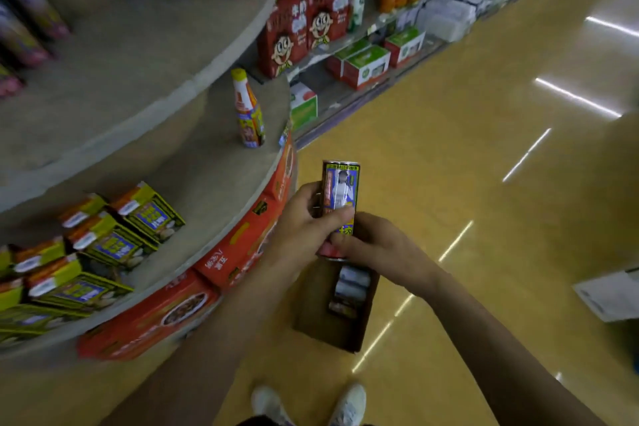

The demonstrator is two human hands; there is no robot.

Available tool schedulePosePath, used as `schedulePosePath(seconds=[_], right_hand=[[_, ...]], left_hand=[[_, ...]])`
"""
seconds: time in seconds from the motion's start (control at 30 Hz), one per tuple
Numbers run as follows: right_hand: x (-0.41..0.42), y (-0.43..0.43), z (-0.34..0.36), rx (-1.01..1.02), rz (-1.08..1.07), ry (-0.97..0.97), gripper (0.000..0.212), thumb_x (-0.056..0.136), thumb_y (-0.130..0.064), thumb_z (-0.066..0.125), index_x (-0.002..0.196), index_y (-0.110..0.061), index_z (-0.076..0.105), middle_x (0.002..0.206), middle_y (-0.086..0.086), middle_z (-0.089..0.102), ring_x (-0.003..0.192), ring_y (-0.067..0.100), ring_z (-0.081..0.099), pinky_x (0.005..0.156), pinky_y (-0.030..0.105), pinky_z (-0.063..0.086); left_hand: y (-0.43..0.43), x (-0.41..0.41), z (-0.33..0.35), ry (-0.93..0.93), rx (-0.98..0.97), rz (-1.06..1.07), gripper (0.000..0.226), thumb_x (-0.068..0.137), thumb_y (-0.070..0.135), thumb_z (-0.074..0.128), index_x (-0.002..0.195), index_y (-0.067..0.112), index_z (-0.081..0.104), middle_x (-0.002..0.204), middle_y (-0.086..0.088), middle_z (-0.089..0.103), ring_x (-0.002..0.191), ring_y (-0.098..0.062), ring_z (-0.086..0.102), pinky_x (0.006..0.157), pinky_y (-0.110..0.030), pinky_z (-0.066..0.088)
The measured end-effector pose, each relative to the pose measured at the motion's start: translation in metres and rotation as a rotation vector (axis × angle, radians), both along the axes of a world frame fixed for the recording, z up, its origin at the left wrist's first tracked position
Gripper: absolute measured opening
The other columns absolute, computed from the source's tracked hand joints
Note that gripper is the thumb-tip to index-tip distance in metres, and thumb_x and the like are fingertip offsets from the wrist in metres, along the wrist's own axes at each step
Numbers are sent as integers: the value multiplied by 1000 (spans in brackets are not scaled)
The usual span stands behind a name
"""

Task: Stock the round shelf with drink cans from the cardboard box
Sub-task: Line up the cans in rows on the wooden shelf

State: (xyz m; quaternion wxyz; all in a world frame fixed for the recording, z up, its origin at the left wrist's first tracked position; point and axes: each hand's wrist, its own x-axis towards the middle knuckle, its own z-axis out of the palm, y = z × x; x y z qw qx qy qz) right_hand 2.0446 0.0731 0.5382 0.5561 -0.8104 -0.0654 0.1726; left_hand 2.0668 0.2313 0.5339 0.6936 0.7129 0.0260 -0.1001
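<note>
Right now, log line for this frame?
can: held above cardboard box | left hand: grips can | right hand: grips can | round shelf: can not yet placed

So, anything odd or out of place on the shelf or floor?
Nothing spilled or damaged. A single bottle stands alone on the round shelf, near its rim, away from the cartons. A white sheet lies loose on the floor at the right edge.

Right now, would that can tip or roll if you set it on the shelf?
Probably tips fairly easily: the can is tall and narrow. On its side it would likely roll, being round. It seems rigid: left hand and right hand grip it undented.
</note>
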Motion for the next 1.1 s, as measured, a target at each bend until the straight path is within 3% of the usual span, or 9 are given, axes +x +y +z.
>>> schedulePosePath(seconds=[0.1,0.23,0.33,0.53,0.7,0.83,0.93,1.0,1.1], right_hand=[[7,25,18,-1,29,-65,40,88,-47,67,109,-13,65,97,8,74,89,25,70,83,46,55],[17,63,42,99,87,-102,11,97,-17,65,107,-15,64,95,-4,76,89,6,69,76,25,55],[23,94,61,120,128,-137,10,97,-18,64,106,-17,64,92,-10,76,88,1,70,76,18,51],[36,165,85,139,203,-240,29,97,-22,64,121,-6,62,110,5,75,103,15,72,89,35,58],[49,231,87,106,282,-367,53,84,-67,65,112,-21,66,106,24,68,102,44,64,86,65,50],[56,276,98,109,349,-373,43,85,-54,67,114,-22,66,103,-5,74,100,15,70,87,43,55],[66,303,102,50,377,-433,25,88,-42,72,100,-21,64,69,-28,63,63,-7,56,61,13,40],[75,317,105,23,400,-439,14,89,-29,74,96,-26,63,64,-33,59,59,-9,53,57,11,37],[91,332,111,32,471,-411,22,85,-19,77,95,-33,63,71,-33,65,65,-11,59,61,10,40]], left_hand=[[27,1,20,-38,-33,38,45,72,30,80,115,27,66,107,0,76,96,-16,73,75,-39,61],[67,4,50,-119,-19,74,45,72,27,82,115,25,67,105,3,77,92,-15,73,72,-33,59],[98,5,70,-164,-42,130,33,80,16,83,105,29,67,98,5,77,76,-12,71,56,-27,53],[167,2,97,-252,-10,231,39,71,28,80,108,31,67,105,6,77,96,-12,73,84,-39,59],[227,-5,110,-312,18,350,34,82,6,80,105,26,65,92,9,76,79,-3,71,63,-20,55],[266,-9,117,-346,81,449,39,74,12,84,105,27,65,97,4,76,84,-7,71,73,-24,57],[289,-6,119,-365,126,511,39,79,4,82,104,28,64,98,6,75,86,-4,71,79,-26,57],[301,-3,121,-381,151,551,41,78,5,83,103,31,63,99,8,74,87,-1,70,79,-22,56],[314,5,122,-393,183,591,46,75,11,85,112,27,63,104,8,74,95,-3,70,82,-22,55]])
